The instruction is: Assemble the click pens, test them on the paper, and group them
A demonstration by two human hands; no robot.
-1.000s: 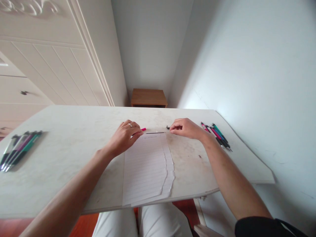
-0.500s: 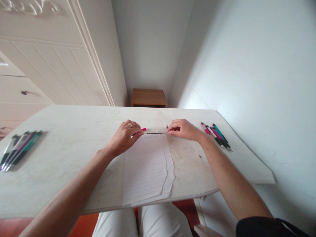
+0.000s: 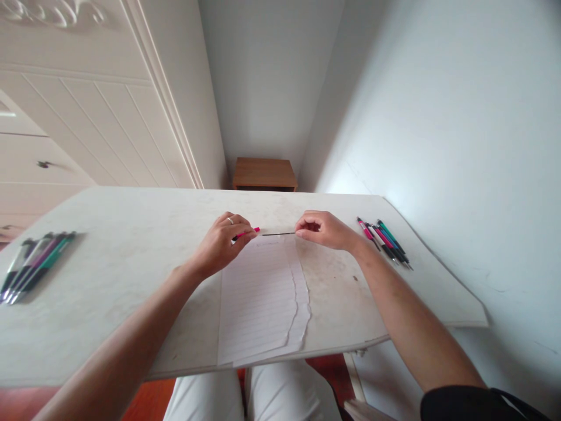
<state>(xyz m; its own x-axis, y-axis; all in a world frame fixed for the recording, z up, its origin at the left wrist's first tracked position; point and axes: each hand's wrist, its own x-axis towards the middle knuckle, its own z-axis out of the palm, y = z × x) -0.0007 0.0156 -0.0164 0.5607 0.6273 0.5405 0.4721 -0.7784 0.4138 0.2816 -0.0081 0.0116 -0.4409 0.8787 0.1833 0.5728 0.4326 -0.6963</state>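
Note:
A thin dark pen refill (image 3: pixel 279 234) lies level between my hands, above the top edge of the lined paper (image 3: pixel 258 298). My right hand (image 3: pixel 326 229) pinches its right end between thumb and fingertips. My left hand (image 3: pixel 228 238), with a ring on one finger, is closed around a pen part with a pink end (image 3: pixel 256 229) and a dark section. The refill's left end is close to my left thumb tip; whether it touches is too small to tell. Most of the pink pen part is hidden by my left fingers.
Several pens (image 3: pixel 37 266) with purple and green parts lie at the left of the white table (image 3: pixel 144 234). Several pink, blue and green pens (image 3: pixel 388 242) lie at the right, near the wall. A brown wooden cabinet (image 3: pixel 265 172) stands beyond the far edge.
The refill and my right hand have shifted slightly up and left. A little more of the pink pen part shows under my left fingers. The paper and the pen groups have stayed put.

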